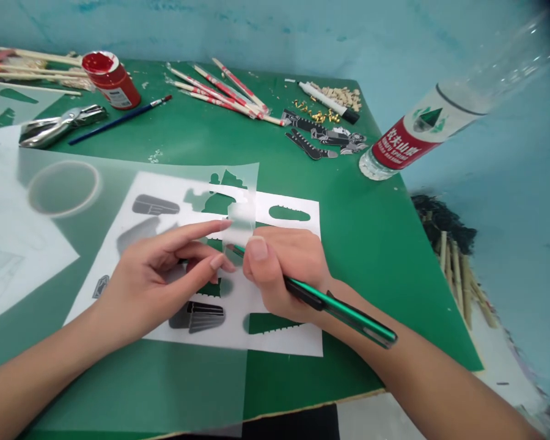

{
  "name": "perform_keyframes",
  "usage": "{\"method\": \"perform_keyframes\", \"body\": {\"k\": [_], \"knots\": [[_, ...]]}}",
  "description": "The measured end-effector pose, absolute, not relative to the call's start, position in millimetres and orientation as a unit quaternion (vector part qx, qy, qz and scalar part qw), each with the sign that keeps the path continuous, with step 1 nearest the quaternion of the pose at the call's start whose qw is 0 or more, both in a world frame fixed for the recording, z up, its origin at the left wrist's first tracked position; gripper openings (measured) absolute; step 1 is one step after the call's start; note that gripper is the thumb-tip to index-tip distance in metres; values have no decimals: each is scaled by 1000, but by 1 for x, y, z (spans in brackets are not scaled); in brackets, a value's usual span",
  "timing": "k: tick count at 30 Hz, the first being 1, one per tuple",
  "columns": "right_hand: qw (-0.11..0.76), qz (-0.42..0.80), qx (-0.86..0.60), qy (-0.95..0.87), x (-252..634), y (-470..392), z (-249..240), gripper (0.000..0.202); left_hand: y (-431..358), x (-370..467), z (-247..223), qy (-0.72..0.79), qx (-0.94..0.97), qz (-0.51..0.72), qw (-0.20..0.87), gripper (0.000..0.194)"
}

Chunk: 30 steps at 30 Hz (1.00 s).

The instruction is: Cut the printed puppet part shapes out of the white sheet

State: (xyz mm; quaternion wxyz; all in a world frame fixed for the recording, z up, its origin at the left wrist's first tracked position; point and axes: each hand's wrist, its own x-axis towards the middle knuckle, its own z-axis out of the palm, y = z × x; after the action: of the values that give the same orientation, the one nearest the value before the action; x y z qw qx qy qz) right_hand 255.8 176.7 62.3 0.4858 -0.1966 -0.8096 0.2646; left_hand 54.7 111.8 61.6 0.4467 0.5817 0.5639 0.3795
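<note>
My right hand (286, 269) is closed round a green and black pen-like tool (343, 311), its front end near a small translucent piece (241, 223). My left hand (165, 275) has its index finger stretched out to that piece, with the thumb and other fingers apart below. Both hands are over a large translucent sheet (183, 385), which overlaps a white paper (286, 342) with cut-out shapes and dark printed patterns. The tool's tip is partly hidden by my fingers.
At the right edge stands a water bottle (403, 143). Behind are a red paint jar (112, 82), a blue brush (119, 120), metal pliers (62, 125), wrapped sticks (229, 91), a marker (327, 101) and black cut pieces (309, 145). A tape ring (96, 183) lies left.
</note>
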Motion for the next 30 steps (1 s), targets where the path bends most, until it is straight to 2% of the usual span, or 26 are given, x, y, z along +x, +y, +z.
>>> {"method": "perform_keyframes", "body": {"k": [6,11,20,30], "knots": [[495,312,-188,-789,256,177,65,42,116,55,66,566,560,384,467,37],[482,354,-184,-780,258,175,68,41,121,57,73,560,514,400,511,6],[520,416,-238,-707,259,172,67,53,119,51,68,517,550,365,544,9],[467,466,-289,-693,261,172,67,59,123,45,69,462,572,358,575,14]]}}
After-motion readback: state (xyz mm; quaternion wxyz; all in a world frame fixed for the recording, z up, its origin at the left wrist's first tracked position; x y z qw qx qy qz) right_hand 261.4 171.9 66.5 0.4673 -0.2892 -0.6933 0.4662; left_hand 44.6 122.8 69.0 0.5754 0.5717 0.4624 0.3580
